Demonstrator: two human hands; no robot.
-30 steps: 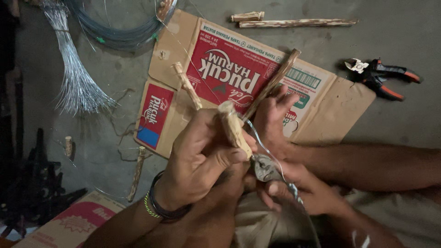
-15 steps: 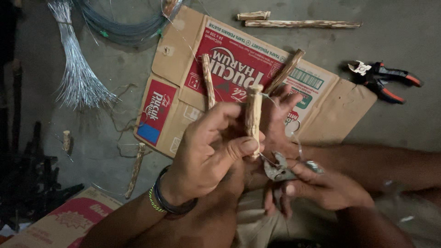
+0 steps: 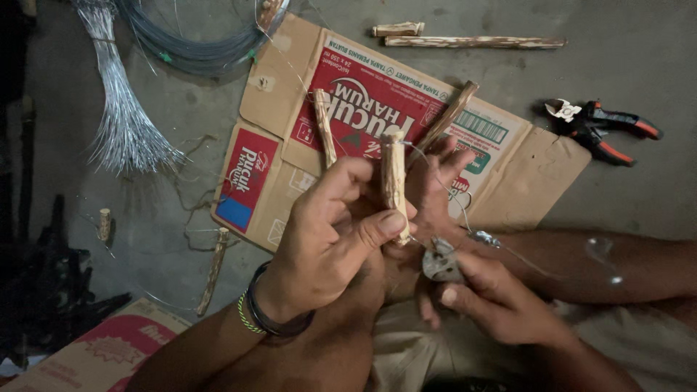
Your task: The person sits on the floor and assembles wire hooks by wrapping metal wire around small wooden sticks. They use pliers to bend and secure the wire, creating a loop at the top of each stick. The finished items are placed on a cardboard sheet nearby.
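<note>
**Stick pinched upright, pliers at its foot**

The left hand (image 3: 327, 239) pinches a short, pale, bark-flecked wooden stick (image 3: 394, 178) between thumb and forefinger, holding it upright above the flattened red-and-brown cardboard box (image 3: 290, 101), probably so its lower end stays open to the tool. The right hand (image 3: 494, 301) is closed round small grey metal pliers (image 3: 439, 263), whose nose sits just at the stick's foot, with a thin silver wire (image 3: 450, 196) running up past it, seemingly kept taut. More sticks lie on the cardboard. Right of the box rest orange-handled black cutters (image 3: 606, 131); left of it a bundle of cut silver wires (image 3: 123, 123); above its top left corner, a dark wire coil (image 3: 196, 43).
</note>
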